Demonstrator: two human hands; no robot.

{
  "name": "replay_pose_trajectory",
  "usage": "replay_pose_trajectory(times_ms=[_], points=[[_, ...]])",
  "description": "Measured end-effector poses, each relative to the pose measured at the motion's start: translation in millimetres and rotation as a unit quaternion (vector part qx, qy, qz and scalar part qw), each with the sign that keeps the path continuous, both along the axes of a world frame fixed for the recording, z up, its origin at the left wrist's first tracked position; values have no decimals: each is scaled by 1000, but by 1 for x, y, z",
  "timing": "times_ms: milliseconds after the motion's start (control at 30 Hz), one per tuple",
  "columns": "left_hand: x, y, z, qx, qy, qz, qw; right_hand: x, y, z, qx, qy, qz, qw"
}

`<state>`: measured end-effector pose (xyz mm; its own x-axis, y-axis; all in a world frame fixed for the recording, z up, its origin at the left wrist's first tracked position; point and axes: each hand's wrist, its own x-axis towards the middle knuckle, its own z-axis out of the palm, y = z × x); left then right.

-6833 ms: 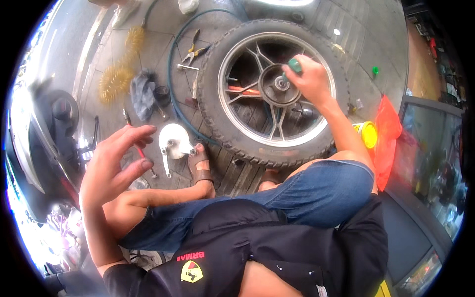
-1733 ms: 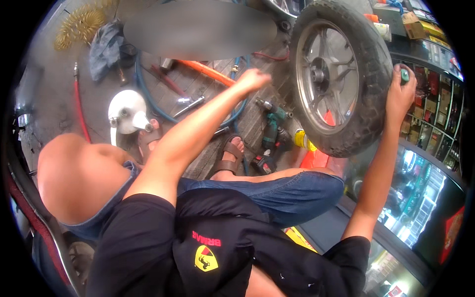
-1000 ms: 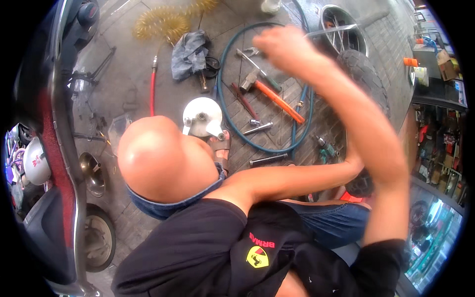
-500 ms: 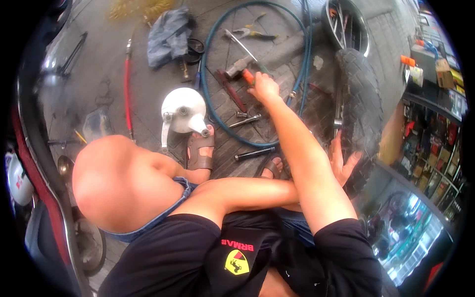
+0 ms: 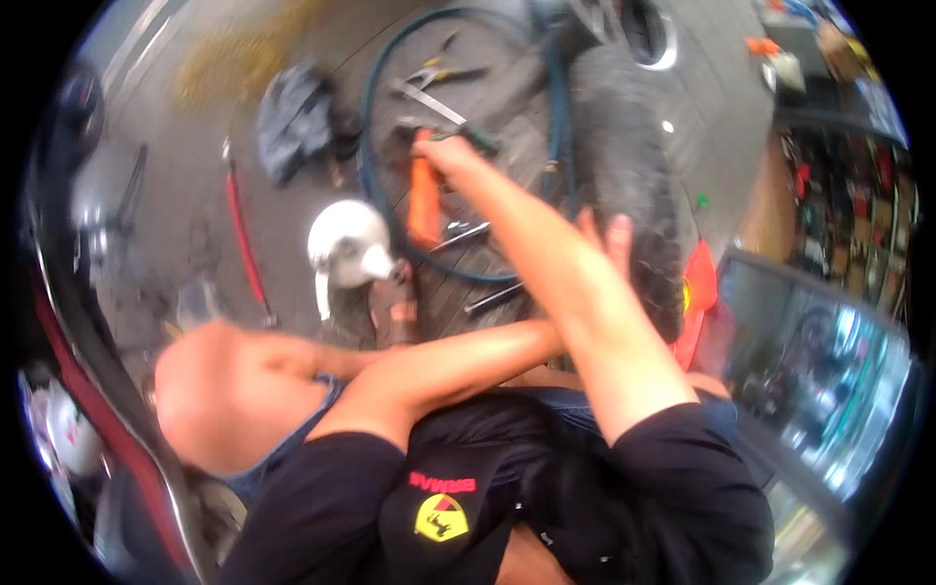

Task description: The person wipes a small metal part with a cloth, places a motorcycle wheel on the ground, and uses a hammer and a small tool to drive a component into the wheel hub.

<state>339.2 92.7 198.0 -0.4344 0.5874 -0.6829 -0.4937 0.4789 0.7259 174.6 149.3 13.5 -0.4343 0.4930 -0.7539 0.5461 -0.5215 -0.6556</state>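
My right hand (image 5: 447,156) reaches across to the middle of the floor, closed on a hammer with an orange handle (image 5: 423,210), inside a loop of blue hose (image 5: 369,122). Motion blurs the hammer's head. My left arm crosses beneath the right, and that hand (image 5: 609,239) rests with fingers apart against a black tyre (image 5: 624,117) standing on edge, its palm hidden. A white metal brake plate (image 5: 346,249) lies by my foot. Pliers (image 5: 444,74) and metal tools (image 5: 463,234) lie within the hose loop.
Grey cloth (image 5: 292,122), a yellow coiled hose (image 5: 229,58) and a red hose (image 5: 244,234) lie left of the loop. A scooter (image 5: 122,419) borders the left. A glass cabinet (image 5: 799,361) and red bag (image 5: 696,278) stand right; a bare rim (image 5: 665,44) is behind the tyre.
The wheel lay flat earlier and now stands upright. My right hand has left it and taken the hammer, whose handle has since turned. My left hand has moved onto the tyre.
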Motion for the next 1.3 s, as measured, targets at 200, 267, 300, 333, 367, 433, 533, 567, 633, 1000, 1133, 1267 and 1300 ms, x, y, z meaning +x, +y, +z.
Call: replay_pose_trajectory(times_ms=[200, 267, 300, 333, 367, 433, 533, 567, 633, 1000, 1133, 1267, 1300], points=[[-15, -23, -57, 93, 10, -30, 995, -35, 3, 36, -143, 223, -146, 953], [-3, -24, -112, 218, -90, -94, 967, -50, 22, 43, -77, 282, -195, 936], [-12, -27, -137, 250, -147, -96, 952, -59, 26, 62, -97, 283, -198, 933], [-24, -34, -158, 254, -195, -87, 943, -67, 29, 91, -119, 284, -199, 930], [-39, -34, -152, 205, -253, 34, 945, -61, 31, 120, -149, 368, -164, 903], [-52, -37, -160, 146, -302, 182, 924, -36, 48, 171, -92, 412, -119, 899], [-78, -60, -221, 89, -278, 182, 939, 28, 95, 230, 115, 368, 101, 917], [-89, -69, -228, 82, -273, 173, 943, 40, 120, 235, 193, 319, 173, 912], [-84, -63, -230, 85, -303, 136, 939, 101, 152, 245, 282, 263, 176, 906], [-53, 139, -31, 268, 284, -430, 814, 272, 179, 151, 116, 363, -82, 921], [-22, 177, -54, 328, 182, -372, 849, 289, 182, 180, 148, 366, -113, 912], [-3, 186, -42, 336, 179, -411, 828, 317, 199, 195, 226, 412, -125, 874], [-6, 189, -47, 344, 187, -416, 821, 321, 211, 199, 115, 431, -133, 885]])
